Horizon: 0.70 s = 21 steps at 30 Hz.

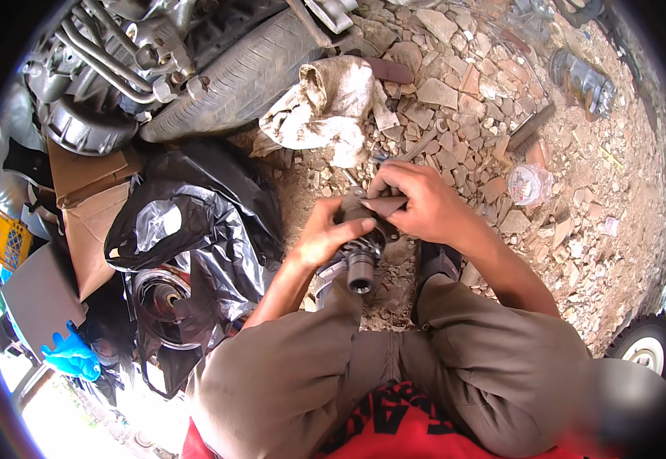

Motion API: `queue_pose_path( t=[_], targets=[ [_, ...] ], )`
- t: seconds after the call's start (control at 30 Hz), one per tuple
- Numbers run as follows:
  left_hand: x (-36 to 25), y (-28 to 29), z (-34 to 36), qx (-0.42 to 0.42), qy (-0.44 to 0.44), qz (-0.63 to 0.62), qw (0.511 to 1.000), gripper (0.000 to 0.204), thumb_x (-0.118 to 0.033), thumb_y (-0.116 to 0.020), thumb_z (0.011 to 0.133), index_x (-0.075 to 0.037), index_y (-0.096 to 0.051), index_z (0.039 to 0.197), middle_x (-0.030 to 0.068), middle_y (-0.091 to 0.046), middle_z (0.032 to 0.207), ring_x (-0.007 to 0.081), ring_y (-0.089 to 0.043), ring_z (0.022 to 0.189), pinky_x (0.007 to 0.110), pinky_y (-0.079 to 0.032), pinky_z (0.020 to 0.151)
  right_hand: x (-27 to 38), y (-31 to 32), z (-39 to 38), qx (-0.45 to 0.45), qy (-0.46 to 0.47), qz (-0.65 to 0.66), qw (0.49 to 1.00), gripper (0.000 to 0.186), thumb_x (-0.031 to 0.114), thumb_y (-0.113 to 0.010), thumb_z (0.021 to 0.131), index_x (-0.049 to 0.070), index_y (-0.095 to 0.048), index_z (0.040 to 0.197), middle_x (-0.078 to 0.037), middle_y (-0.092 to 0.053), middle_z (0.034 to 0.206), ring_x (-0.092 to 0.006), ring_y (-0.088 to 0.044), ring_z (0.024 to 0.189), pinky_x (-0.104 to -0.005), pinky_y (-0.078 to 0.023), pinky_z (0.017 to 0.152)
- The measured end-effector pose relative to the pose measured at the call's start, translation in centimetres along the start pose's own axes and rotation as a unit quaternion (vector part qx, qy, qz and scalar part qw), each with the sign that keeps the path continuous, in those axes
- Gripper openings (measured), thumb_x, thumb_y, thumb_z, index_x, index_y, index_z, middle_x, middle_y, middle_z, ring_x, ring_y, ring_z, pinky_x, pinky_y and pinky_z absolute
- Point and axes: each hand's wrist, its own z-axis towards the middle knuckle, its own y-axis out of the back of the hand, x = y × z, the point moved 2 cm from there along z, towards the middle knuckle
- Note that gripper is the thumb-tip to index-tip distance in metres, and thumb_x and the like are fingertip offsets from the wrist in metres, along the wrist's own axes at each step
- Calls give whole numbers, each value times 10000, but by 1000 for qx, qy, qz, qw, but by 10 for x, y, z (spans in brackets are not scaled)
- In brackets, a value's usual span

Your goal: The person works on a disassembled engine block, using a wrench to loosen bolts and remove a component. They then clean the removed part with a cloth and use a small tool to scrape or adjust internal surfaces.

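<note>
Between my knees, my left hand is closed around a dark metal shaft with a toothed section and a hollow, round near end. The thumb lies across its upper side, and a thin rod end sticks out at the far side. My right hand pinches a folded brown piece that looks like sandpaper and holds it against the shaft's far part. Fingers partly cover where the two meet. A dirty, whitish rag lies on the ground just beyond both hands.
A worn tyre and metal engine parts lie at the far left. Nearer are a cardboard box, a black plastic bag and a crumpled blue item. Stony rubble covers the right, with a clear plastic cup and bottle.
</note>
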Motion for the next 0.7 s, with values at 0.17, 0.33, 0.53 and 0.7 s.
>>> queue_pose_path(
  t=[0.17,0.33,0.53,0.7],
  targets=[
    [1,3,1,15,-1,-65,998,423,-235,-751,817,88,-646,1069,87,-686,928,141,-638,829,295,-517,754,-6,-2,-3,0,-52,31,998,158,79,-725,822,-17,-602,852,-160,-629,801,-333,-649,739,-406,-502,673],
    [3,-2,2,16,21,-18,1000,442,-263,-752,816,79,-652,1079,92,-689,951,136,-629,833,285,-513,768,-9,-10,-3,-33,-38,27,998,149,84,-729,827,-15,-627,874,-153,-642,820,-305,-661,742,-382,-508,668],
    [2,1,3,37,38,-37,998,417,-259,-749,827,74,-661,1062,82,-684,934,128,-618,839,287,-501,770,-8,-3,-3,10,-38,24,999,138,80,-726,826,-9,-636,882,-148,-640,842,-310,-654,744,-387,-506,666],
    [6,-6,6,26,27,18,999,388,-254,-755,824,77,-678,1009,62,-676,880,110,-596,815,274,-482,748,-5,-8,3,3,25,-30,999,122,17,-744,799,-6,-646,868,-117,-658,854,-263,-665,761,-368,-515,682]
  ],
)
